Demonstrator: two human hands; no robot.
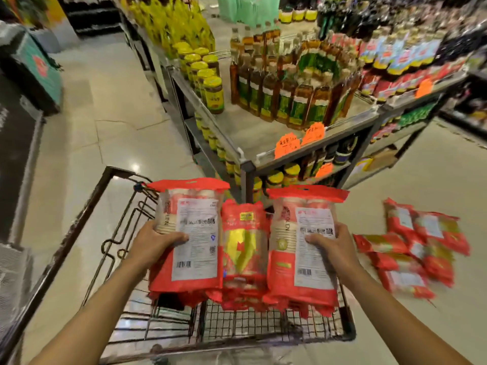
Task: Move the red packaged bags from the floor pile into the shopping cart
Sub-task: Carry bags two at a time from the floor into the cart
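Two red packaged bags, held upright above the shopping cart (79,219), label sides facing the holder. Left bag (196,259): left hand (155,242) curled round its outer edge, thumb across the label. Right bag (313,262): right hand (333,246) gripping likewise. Third bag (243,246): standing between them in the cart, atop further red bags. Floor pile (416,248): several red bags lying on the tiles, right of the cart, beside a bottle shelf (250,127).

I cannot read the smeared label print on the red plastic bag (184,283) in the left hand (155,243) or the second red bag (280,284) in the right hand (332,246); their fingers hide behind. Blur dissolves the red floor pile (432,262).
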